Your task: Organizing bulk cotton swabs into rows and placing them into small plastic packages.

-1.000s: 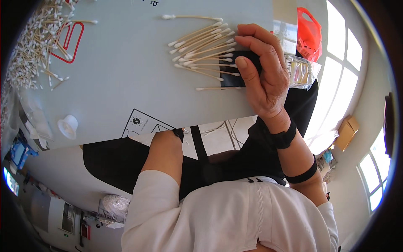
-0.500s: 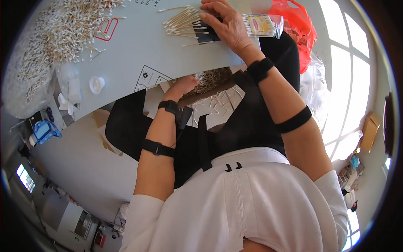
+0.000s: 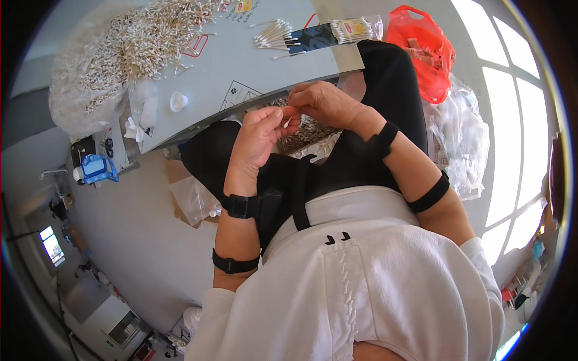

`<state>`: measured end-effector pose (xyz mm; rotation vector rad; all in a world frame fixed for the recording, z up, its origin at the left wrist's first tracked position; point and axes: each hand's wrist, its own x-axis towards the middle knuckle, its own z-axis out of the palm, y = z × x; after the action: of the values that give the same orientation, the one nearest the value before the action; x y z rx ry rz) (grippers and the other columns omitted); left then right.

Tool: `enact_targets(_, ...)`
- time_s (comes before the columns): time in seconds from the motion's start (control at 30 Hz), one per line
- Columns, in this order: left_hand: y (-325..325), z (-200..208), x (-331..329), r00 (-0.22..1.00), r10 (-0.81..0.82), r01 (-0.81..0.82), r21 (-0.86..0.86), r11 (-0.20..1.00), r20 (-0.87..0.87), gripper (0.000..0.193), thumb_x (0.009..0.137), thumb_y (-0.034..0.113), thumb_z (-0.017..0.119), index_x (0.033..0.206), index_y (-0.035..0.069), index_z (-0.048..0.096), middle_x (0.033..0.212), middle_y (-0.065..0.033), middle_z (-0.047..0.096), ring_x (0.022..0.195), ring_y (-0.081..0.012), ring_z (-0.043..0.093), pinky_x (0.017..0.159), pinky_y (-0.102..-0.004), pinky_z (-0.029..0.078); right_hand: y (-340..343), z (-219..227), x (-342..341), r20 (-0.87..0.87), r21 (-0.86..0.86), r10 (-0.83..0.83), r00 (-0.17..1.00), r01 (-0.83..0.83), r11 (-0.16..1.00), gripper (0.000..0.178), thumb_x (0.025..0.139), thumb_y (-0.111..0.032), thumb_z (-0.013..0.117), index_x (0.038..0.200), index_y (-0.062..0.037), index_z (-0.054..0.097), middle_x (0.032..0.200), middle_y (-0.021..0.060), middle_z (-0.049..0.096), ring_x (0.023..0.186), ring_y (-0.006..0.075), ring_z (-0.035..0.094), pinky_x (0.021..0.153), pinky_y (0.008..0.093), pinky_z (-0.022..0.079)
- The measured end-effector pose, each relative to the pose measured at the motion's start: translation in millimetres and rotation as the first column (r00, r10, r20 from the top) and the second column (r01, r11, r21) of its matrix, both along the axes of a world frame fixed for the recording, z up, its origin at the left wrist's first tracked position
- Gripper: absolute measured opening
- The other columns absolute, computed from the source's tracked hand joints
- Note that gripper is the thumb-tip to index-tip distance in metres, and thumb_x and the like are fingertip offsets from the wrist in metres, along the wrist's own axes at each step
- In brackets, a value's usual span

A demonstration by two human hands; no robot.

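Observation:
Above my lap, the fingertips of my two hands meet in front of the table's near edge. My left hand (image 3: pixel 256 141) is closed in a pinch on a cotton swab (image 3: pixel 287 122), whose white tip pokes out below the fingers. Pinched together right beside it are the fingers of my right hand (image 3: pixel 331 105); what lies between them is hidden. Beneath the hands, a box of cotton swabs (image 3: pixel 307 133) is partly covered by them. Farther off on the table, a fanned bunch of cotton swabs (image 3: pixel 276 36) lies left of a dark strip (image 3: pixel 314 39) and a flat pack of swabs (image 3: pixel 352 29).
A big heap of cotton swabs (image 3: pixel 150 45) spills from a clear plastic bag (image 3: pixel 66 111) at the table's left. Near it sits a small white round dish (image 3: pixel 178 101). A red plastic bag (image 3: pixel 430 66) and clear plastic wrap (image 3: pixel 460 141) lie to the right.
My right hand has come down from beside the swab bunch and pack toward my lap. My left hand has risen from the swab box, and the two now meet over a swab.

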<state>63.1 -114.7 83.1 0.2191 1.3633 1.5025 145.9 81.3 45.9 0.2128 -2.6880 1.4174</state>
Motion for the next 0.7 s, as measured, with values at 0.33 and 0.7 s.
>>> enact_targets(0.33, 7, 39, 27, 0.981, 0.082, -0.043, 0.209, 0.977, -0.178, 0.027, 0.100, 0.006, 0.048, 0.116, -0.008, 0.064, 0.108, -0.0133, 0.067, 0.096, -0.0188, 0.064, 0.088, -0.0317, 0.053, -9, 11, 4, -0.018, -0.470, 0.014, 1.000, -0.021, 0.883, 0.022, 0.080, 0.012, 0.060, 0.098, 0.0038, 0.069, 0.093, 0.0117, 0.071, 0.086, 0.0188, 0.066, 0.079, 0.0305, 0.052)
enact_targets(0.7, 7, 40, 33, 0.979, 0.103, -0.064, 0.209, 0.976, -0.179, 0.025, 0.099, 0.006, 0.050, 0.114, -0.007, 0.065, 0.103, -0.0126, 0.067, 0.093, -0.0177, 0.065, 0.084, -0.0305, 0.054, -10, 12, 5, -0.094, -0.428, -0.007, 0.996, -0.034, 0.903, 0.018, 0.080, 0.010, 0.061, 0.097, 0.0047, 0.068, 0.095, 0.0132, 0.071, 0.091, 0.0216, 0.067, 0.082, 0.0309, 0.053)
